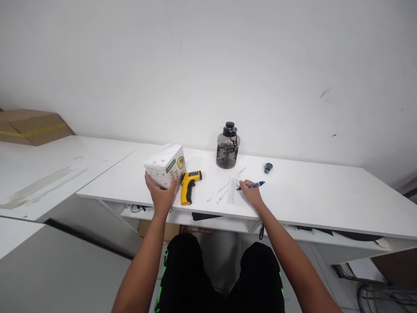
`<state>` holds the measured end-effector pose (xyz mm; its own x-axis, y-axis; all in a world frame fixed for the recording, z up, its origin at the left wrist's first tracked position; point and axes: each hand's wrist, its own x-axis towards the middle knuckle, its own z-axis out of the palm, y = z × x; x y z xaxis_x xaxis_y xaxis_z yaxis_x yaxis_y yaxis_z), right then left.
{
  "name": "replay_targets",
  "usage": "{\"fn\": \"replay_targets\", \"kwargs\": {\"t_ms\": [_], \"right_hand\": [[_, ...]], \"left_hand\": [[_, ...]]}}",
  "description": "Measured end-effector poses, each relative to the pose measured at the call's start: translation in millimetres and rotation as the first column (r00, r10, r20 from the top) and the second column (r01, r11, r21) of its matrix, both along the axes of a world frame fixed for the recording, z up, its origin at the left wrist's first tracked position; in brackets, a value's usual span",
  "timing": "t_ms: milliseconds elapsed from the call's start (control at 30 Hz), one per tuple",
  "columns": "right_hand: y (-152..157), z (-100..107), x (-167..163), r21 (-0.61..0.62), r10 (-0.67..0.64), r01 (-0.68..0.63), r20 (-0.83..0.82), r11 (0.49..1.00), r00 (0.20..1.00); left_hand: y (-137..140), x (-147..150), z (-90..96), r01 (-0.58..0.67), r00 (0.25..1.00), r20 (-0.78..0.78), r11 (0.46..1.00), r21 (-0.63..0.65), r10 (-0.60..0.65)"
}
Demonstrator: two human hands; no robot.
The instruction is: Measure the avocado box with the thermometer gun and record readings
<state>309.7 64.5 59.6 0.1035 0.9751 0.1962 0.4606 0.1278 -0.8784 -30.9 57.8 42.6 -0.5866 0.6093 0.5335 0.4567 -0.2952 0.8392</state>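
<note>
Our left hand (160, 191) is closed around the near end of the white cardboard box (165, 165), probably light and easily dented, at the left of the white surface (309, 191), while our right hand (251, 192) pinches a slim, rigid blue pen (252, 185) over a small paper sheet (232, 189).

Wall (260, 65): white, plain, a few dark scuff marks at right.
Desk (325, 195): white top, set against the wall, open shelf beneath.
Second table (48, 169): white, adjoining at left, smeared surface.
Cardboard box (31, 126): brown, at far left against the wall.
Floor (81, 274): grey, smooth.
Light: even, soft.
</note>
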Motion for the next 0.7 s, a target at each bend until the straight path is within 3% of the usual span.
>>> {"fn": "replay_targets", "kwargs": {"t_ms": [700], "right_hand": [[4.5, -9.9, 0.8, 0.006, 0.032, -0.032, 0.014, 0.999, 0.999]], "left_hand": [[0.3, -2.5, -4.0, 0.017, 1.0, -0.002, 1.0, 0.02, -0.017]]}}
